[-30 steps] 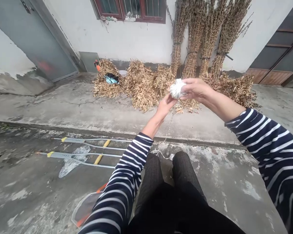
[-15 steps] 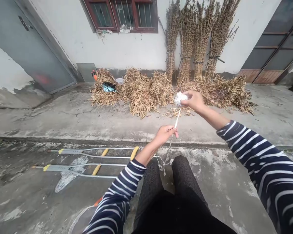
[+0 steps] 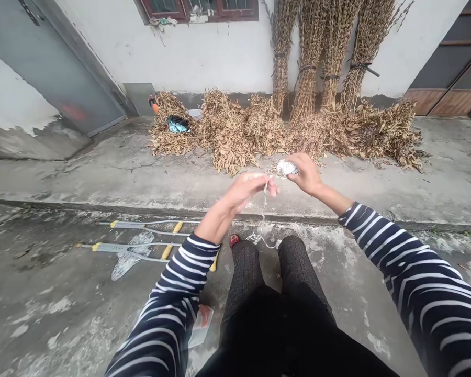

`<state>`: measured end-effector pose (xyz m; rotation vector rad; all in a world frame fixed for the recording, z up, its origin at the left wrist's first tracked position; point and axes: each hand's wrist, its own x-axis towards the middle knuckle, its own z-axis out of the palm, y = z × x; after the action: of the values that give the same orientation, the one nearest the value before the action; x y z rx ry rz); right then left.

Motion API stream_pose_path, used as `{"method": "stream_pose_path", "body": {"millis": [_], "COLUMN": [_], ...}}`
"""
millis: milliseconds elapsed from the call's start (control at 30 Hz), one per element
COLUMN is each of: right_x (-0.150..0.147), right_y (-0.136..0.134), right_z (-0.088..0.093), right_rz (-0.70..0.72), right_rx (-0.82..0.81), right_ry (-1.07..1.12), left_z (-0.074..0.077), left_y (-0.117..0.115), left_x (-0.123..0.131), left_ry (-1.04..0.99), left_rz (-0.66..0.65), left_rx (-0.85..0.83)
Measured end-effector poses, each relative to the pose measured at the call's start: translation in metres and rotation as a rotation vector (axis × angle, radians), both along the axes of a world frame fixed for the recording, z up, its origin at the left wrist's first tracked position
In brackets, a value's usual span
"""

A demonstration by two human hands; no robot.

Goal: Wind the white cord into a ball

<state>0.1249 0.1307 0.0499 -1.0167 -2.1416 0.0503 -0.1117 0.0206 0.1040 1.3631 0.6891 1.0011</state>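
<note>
My right hand [image 3: 306, 173] is closed around a small ball of white string [image 3: 287, 167], held out in front of me above my knees. My left hand [image 3: 248, 189] is just to its left, fingers pinched on the string's loose strand [image 3: 265, 195], which hangs down to a tangle of string [image 3: 259, 239] on the concrete by my feet. Both arms wear dark sleeves with white stripes. My legs in dark trousers [image 3: 275, 293] stretch forward below the hands.
A pair of metal crutches with yellow pads [image 3: 141, 238] lies on the ground at left, beside a clear plastic bag [image 3: 129, 256]. Heaps of dry bean stalks [image 3: 235, 131] and tied upright bundles [image 3: 317, 57] stand against the white wall. A concrete step edge [image 3: 102, 212] crosses ahead.
My left hand rose from below the ball to beside it, shortening the strand between the hands. My right hand with the ball came down and slightly nearer. The view tilted downward.
</note>
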Motion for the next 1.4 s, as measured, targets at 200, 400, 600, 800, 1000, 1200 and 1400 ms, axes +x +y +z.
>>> {"method": "stream_pose_path", "body": {"millis": [200, 400, 600, 800, 1000, 1200, 1400], "right_x": [-0.015, -0.016, -0.011, 0.009, 0.015, 0.019, 0.031], "right_y": [-0.035, -0.070, -0.090, -0.076, -0.071, -0.068, -0.054], "right_z": [-0.015, -0.002, 0.020, 0.051, 0.088, 0.133, 0.157], "right_rz": [0.138, 0.233, 0.385, 0.203, 0.192, 0.136, 0.030], "right_rx": [-0.163, -0.471, -0.751, -1.109, -1.161, -0.991, -0.779], "right_ry": [0.080, 0.202, 0.370, 0.554, 0.669, 0.594, 0.579], "left_z": [0.013, -0.003, -0.053, -0.099, -0.120, -0.138, -0.148], "left_y": [0.048, 0.084, 0.084, 0.069, 0.056, 0.053, 0.052], "left_x": [-0.001, -0.001, 0.007, 0.006, 0.013, 0.007, -0.009], "left_ry": [-0.014, 0.219, 0.240, -0.010, -0.153, -0.216, -0.210], "left_rz": [0.157, 0.258, 0.174, -0.051, -0.147, -0.156, -0.100], "left_rx": [-0.037, -0.102, -0.165, -0.212, -0.269, -0.272, -0.272]}}
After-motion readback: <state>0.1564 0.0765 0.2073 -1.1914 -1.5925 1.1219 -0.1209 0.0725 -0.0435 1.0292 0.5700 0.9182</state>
